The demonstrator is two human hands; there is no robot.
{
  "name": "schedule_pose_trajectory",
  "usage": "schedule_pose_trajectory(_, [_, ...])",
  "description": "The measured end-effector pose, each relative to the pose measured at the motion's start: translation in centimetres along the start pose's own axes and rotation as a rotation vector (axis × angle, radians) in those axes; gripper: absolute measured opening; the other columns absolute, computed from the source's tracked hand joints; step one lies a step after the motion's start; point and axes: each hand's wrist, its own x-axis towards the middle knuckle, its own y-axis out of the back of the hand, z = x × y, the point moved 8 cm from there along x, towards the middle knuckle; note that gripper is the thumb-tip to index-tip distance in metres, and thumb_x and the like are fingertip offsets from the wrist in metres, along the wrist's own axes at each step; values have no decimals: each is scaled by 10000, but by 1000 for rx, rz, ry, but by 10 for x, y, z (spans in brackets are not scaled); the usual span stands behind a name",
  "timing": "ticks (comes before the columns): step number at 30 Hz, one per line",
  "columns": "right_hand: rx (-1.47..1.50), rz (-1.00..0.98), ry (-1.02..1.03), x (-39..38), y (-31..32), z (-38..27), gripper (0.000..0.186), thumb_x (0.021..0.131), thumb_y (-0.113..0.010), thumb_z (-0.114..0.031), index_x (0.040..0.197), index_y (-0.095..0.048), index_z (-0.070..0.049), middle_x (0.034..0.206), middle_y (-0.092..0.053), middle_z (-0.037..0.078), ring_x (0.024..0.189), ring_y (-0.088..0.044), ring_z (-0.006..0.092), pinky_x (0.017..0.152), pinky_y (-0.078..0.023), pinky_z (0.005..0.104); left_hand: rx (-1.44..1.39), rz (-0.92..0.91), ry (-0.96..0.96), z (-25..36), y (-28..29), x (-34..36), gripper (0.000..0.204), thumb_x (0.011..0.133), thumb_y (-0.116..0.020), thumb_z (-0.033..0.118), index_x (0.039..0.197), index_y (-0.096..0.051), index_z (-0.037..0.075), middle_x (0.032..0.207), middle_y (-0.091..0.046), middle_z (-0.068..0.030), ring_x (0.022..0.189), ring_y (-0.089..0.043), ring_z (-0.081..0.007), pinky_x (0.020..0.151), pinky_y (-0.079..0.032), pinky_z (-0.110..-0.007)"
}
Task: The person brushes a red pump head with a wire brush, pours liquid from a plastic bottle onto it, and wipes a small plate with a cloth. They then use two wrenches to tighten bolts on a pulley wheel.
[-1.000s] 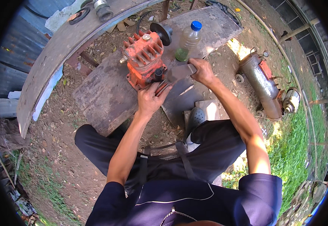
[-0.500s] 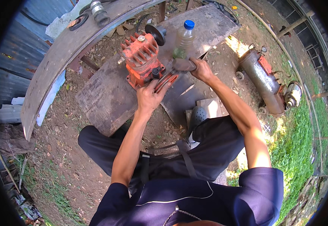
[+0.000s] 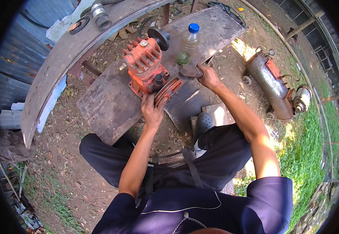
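On the wooden board stands an orange-red compressor pump (image 3: 143,58) with cooling fins and a black round part at its far end. Its grooved pulley wheel (image 3: 168,90) faces me, tilted. The fingers of my left hand (image 3: 153,112) are closed on the wheel's near left rim. My right hand (image 3: 209,78) grips a worn brush (image 3: 191,70) by one end. Dark bristles under the brush sit at the wheel's upper right rim; whether they touch it, I cannot tell. Just beyond the brush stands a clear bottle (image 3: 189,45) with a blue cap and greenish liquid low inside.
The wooden board (image 3: 109,107) runs diagonally ahead of me. At the left, a curved-looking bench (image 3: 56,70) carries a metal fitting (image 3: 100,15) and a black ring (image 3: 79,25). A rusty tank (image 3: 269,84) with a gauge and small wheels lies on the ground at right.
My left hand has slid down the wheel's rim toward its near left side. The brush has shifted slightly nearer and to the right, still in my right hand.
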Motion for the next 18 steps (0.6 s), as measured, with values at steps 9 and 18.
schedule_pose_trajectory(9, [52,-45,-23,-2,-8,0,307,728,-693,-86,1022,-609,-58,940,-671,185,906,-647,380,778,-528,452,-39,-188,51,10,-8,22,217,796,-787,131,938,-693,-3,756,-646,-134,660,-610,-262,626,-484,-362])
schedule_pose_trajectory(18, [145,34,108,1,-5,-14,300,739,-690,-63,1028,-611,-49,878,-675,207,838,-656,400,725,-524,467,-12,-240,51,22,-14,34,234,799,-791,165,946,-705,5,733,-658,-131,628,-635,-248,612,-502,-346])
